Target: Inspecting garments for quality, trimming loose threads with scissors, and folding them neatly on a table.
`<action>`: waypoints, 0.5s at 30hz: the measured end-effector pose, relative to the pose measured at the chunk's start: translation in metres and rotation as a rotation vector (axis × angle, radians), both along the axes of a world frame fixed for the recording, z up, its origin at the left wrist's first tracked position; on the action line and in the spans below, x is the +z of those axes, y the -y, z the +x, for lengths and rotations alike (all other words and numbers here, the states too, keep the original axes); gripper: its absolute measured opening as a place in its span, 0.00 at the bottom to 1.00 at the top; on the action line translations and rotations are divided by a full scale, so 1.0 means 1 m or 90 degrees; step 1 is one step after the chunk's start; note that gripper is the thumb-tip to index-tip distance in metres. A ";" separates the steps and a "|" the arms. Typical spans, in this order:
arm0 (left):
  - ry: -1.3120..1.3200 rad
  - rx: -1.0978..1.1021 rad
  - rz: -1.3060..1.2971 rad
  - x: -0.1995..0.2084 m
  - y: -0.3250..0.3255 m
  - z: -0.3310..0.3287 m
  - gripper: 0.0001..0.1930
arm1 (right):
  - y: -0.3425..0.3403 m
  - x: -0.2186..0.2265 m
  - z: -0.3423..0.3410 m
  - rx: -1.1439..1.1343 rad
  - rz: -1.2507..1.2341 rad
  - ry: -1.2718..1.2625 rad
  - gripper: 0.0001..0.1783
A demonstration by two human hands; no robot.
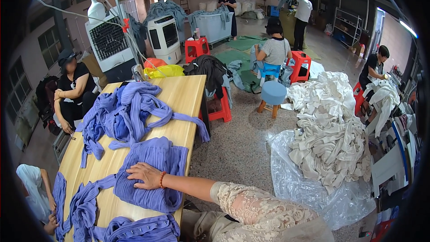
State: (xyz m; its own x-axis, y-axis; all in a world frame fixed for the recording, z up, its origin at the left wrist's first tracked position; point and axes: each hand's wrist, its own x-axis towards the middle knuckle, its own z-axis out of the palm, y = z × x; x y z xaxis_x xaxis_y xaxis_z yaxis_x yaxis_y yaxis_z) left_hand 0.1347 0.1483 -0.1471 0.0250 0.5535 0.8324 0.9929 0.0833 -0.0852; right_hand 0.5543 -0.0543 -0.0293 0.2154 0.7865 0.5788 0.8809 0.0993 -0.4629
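My right hand [146,175] lies flat, palm down, on a folded purple-blue ribbed garment [154,152] at the table's right edge. Its fingers are spread and point left, gripping nothing. A beaded bracelet [162,179] circles the wrist, and a beige lace sleeve [268,210] covers the upper arm. Beyond the hand, a loose heap of purple-blue garments [118,114] has one strip hanging over the right edge. Nearer me lie another crumpled purple-blue piece [85,206] and a buttoned one [139,231]. My left hand is out of view.
The light wooden table [181,103] fills the left side. A co-worker's hands [51,217] show at its left edge; a seated person [74,87] is farther back. Plastic sheeting [286,166] and pale garment piles [331,139] cover floor at right. A blue stool [273,93] stands beyond.
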 end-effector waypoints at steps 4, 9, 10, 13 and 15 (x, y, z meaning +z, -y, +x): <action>-0.021 0.013 0.007 0.001 -0.002 -0.004 0.33 | 0.000 0.003 0.000 0.007 0.003 -0.010 0.23; 0.012 -0.004 -0.006 -0.002 -0.006 -0.006 0.32 | -0.001 0.002 0.000 0.008 0.001 -0.009 0.24; 0.020 -0.008 -0.011 -0.003 -0.006 -0.006 0.32 | -0.001 0.002 0.000 0.008 0.002 -0.010 0.24; 0.048 -0.021 -0.025 -0.002 -0.008 -0.010 0.32 | -0.002 0.002 0.000 0.013 0.007 -0.013 0.24; 0.056 -0.027 -0.029 0.000 -0.005 -0.008 0.32 | -0.001 0.002 -0.001 0.012 -0.002 -0.017 0.24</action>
